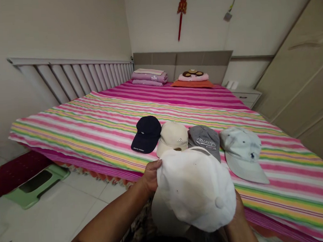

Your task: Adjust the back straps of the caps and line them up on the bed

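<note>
A white baseball cap [201,188] is held up in front of my body, its top button facing me and its brim pointing down and left. My left hand [152,175] grips the cap's left edge, thumb on the outside. My right hand [238,207] is at the cap's right side, its fingers mostly hidden behind the crown. Beyond the held cap, a row of caps lies on the bed: a navy cap [148,132], a cream cap [173,135], a grey cap [203,135] with "Always" lettering, and a pale, blotchy cap [242,149]. The held cap partly covers the cream and grey ones.
The bed has a striped sheet [76,122]. Folded purple bedding [149,78] and a pink pillow [193,77] lie by the headboard [155,59]. A green stool [36,185] stands on the floor at left. A white nightstand [247,95] is at right.
</note>
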The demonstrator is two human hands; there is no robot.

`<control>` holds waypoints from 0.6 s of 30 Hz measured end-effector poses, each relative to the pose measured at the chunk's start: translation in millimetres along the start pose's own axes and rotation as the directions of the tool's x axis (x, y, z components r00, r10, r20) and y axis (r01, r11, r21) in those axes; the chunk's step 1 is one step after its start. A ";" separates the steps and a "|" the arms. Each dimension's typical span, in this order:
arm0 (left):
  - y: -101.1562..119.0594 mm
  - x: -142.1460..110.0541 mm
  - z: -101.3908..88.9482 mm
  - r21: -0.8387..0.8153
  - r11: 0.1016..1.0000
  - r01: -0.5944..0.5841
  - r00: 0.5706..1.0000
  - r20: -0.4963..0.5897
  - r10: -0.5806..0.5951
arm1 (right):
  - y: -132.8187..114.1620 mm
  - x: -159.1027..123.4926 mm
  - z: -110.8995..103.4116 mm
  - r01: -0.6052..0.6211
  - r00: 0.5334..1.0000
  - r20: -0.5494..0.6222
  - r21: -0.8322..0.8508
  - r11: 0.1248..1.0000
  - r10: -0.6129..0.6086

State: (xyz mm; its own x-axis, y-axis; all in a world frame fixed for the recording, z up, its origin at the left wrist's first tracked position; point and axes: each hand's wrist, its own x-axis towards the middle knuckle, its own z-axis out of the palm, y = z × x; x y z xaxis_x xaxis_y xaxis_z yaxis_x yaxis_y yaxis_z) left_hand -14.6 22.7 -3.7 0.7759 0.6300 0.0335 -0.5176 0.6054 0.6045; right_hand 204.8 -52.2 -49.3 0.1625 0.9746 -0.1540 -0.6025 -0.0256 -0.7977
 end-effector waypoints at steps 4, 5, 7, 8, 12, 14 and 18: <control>3.5 4.8 1.7 0.053 0.997 -0.060 0.998 -0.007 0.061 | -0.5 -4.9 2.4 0.024 0.998 -0.067 0.018 1.000 -0.022; 5.5 5.8 1.0 0.070 0.995 -0.066 0.998 -0.019 0.067 | -0.8 -5.9 1.3 0.037 0.996 -0.079 0.026 0.999 -0.035; 10.5 7.7 -0.6 0.098 0.992 -0.081 0.995 -0.055 0.087 | -2.0 -7.4 -1.4 0.060 0.996 -0.075 0.035 0.998 -0.057; 13.0 8.5 -1.2 0.107 0.990 -0.092 0.992 -0.073 0.100 | -2.9 -8.3 -2.5 0.068 0.996 -0.059 0.036 0.997 -0.065; 17.9 9.6 -2.4 0.129 0.987 -0.092 0.991 -0.085 0.103 | -7.0 -15.0 -3.0 0.051 0.998 0.033 0.026 0.998 -0.051; 17.1 9.2 -2.3 0.146 0.987 -0.061 0.994 -0.083 0.074 | -9.7 -20.1 -3.3 0.016 0.998 0.069 0.008 1.000 -0.016; 15.7 9.4 2.4 0.194 0.981 0.021 0.994 -0.107 0.000 | -20.7 -31.1 -5.1 -0.055 0.989 0.135 -0.067 0.996 0.064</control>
State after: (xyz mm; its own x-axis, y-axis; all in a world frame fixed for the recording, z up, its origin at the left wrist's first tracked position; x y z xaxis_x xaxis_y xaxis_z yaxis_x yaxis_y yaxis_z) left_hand -14.5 36.9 8.0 0.7331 0.6781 -0.0522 -0.4209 0.5126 0.7484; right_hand 216.2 -83.2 -30.9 0.0168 0.9920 -0.1248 -0.5567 -0.0944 -0.8253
